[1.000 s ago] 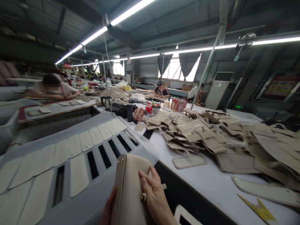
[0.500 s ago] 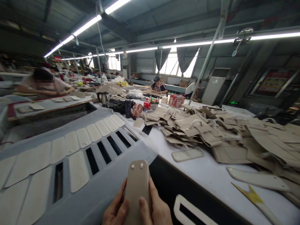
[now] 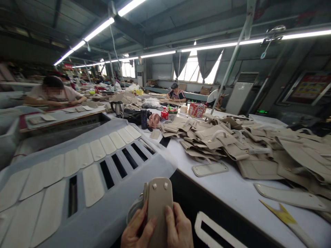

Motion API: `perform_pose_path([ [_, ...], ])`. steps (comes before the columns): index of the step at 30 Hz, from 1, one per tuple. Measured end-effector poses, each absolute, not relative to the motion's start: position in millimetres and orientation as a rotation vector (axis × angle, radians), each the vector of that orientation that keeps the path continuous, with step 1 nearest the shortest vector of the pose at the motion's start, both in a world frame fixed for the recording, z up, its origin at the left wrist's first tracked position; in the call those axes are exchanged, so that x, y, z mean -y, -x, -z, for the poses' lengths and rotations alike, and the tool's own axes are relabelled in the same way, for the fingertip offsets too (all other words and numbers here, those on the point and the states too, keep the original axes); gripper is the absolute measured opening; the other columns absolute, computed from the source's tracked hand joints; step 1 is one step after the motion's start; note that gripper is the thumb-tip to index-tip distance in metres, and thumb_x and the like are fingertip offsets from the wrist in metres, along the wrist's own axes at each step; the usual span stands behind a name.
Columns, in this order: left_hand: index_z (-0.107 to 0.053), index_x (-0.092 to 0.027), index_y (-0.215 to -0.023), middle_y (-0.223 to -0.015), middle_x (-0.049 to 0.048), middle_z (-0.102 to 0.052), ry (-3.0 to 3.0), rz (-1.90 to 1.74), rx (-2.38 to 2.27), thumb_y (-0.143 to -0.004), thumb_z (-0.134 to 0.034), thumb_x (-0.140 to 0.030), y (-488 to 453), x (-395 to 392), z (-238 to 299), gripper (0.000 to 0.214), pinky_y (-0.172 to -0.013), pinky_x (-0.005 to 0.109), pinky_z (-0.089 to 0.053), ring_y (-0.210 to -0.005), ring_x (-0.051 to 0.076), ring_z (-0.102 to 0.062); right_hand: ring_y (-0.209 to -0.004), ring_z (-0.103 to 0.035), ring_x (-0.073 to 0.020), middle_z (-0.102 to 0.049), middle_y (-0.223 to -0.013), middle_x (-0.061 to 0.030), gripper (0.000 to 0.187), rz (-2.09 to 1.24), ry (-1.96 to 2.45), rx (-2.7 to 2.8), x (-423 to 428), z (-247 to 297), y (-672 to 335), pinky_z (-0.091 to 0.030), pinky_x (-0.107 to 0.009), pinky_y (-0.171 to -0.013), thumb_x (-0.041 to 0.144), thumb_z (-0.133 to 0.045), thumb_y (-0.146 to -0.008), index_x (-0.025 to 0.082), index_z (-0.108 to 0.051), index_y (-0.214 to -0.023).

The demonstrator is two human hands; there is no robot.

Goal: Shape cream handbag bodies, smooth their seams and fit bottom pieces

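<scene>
Both my hands hold a beige leather bag piece point(image 3: 158, 203) upright at the bottom middle of the head view; its rounded end with two small studs faces me. My left hand point(image 3: 136, 232) grips its left side, thumb pressed on the face. My right hand point(image 3: 178, 230) grips its right side, thumb on the face too. The piece hovers above the edge of a grey felt board point(image 3: 77, 165) with slots and pale oval pieces laid in rows.
A big heap of beige leather parts point(image 3: 245, 148) covers the white table point(image 3: 232, 193) at right. A flat beige panel point(image 3: 210, 168) lies near its edge. Bottles, a kettle point(image 3: 117, 108) and a printed box point(image 3: 197, 110) stand farther back. Other people work at tables behind.
The bag piece turned from side-on to end-on, studs facing me. My left hand came up onto it, and now both hands hold it slightly further right.
</scene>
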State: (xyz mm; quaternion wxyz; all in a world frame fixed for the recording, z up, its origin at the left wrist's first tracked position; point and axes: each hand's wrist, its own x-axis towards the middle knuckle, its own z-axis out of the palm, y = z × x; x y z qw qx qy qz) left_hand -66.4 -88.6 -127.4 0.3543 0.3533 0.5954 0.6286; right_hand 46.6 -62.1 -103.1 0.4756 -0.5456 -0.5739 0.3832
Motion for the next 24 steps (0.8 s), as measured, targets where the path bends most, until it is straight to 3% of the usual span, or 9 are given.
perform_pose_path([
  [5, -0.073, -0.027, -0.115, -0.122, 0.0064, -0.067, -0.944, -1.561, -1.484, -0.075, -0.073, -0.046, 60.9, 91.5, 121.6, 0.044, -0.104, 0.041, -0.046, -0.116, 0.034, -0.058, -0.057, -0.055, -0.0162, -0.063, -0.063, -0.0024, 0.048, -1.090, 1.253, 1.257, 66.4, 109.3, -51.7, -0.042, -0.024, -0.049, 0.065, -0.046, -0.089, 0.021, -0.059, -0.077],
  [12, -0.054, -0.018, -0.138, -0.140, 0.0117, -0.055, -1.143, -1.477, -1.379, -0.084, -0.067, -0.036, 63.4, 102.2, 123.7, 0.059, -0.111, 0.040, -0.039, -0.129, 0.032, -0.049, -0.068, -0.064, -0.0220, -0.071, -0.074, -0.0067, 0.052, -1.165, 1.286, 1.248, 79.3, 112.7, -55.9, -0.051, -0.027, -0.061, 0.068, -0.053, -0.082, 0.019, -0.067, -0.088],
  [15, -0.048, -0.016, -0.142, -0.134, 0.0119, -0.060, -1.129, -1.487, -1.259, -0.085, -0.064, -0.029, 71.7, 114.2, 115.2, 0.061, -0.102, 0.036, -0.047, -0.119, 0.029, -0.057, -0.067, -0.066, -0.0235, -0.072, -0.077, -0.0070, 0.054, -1.253, 1.330, 1.245, 85.6, 113.7, -53.5, -0.051, -0.028, -0.058, 0.068, -0.058, -0.079, 0.018, -0.069, -0.099],
  [18, -0.053, -0.015, -0.138, -0.121, 0.0099, -0.067, -1.028, -1.585, -1.218, -0.085, -0.062, -0.027, 82.6, 130.6, 100.6, 0.054, -0.091, 0.032, -0.052, -0.104, 0.026, -0.063, -0.071, -0.067, -0.0244, -0.074, -0.084, -0.0069, 0.058, -1.395, 1.297, 1.286, 88.4, 110.4, -40.8, -0.053, -0.029, -0.060, 0.067, -0.059, -0.079, 0.018, -0.067, -0.109],
  [21, -0.059, -0.014, -0.131, -0.108, 0.0083, -0.071, -0.965, -1.703, -1.424, -0.084, -0.063, -0.028, 104.5, 152.9, 86.5, 0.049, -0.085, 0.030, -0.052, -0.096, 0.025, -0.064, -0.089, -0.068, -0.0272, -0.073, -0.105, -0.0090, 0.061, -1.566, 1.145, 1.451, 96.5, 100.5, -11.4, -0.055, -0.031, -0.074, 0.066, -0.060, -0.079, 0.019, -0.064, -0.117],
  [24, -0.059, -0.016, -0.132, -0.101, 0.0061, -0.072, -0.802, -1.834, -1.665, -0.082, -0.067, -0.034, 150.9, 192.5, 69.9, 0.055, -0.074, 0.026, -0.053, -0.085, 0.021, -0.066, -0.121, -0.056, -0.0286, -0.059, -0.136, -0.0082, 0.063, -1.775, 0.911, 1.554, 114.3, 89.8, 24.5, -0.047, -0.036, -0.100, 0.063, -0.062, -0.080, 0.024, -0.057, -0.129],
])
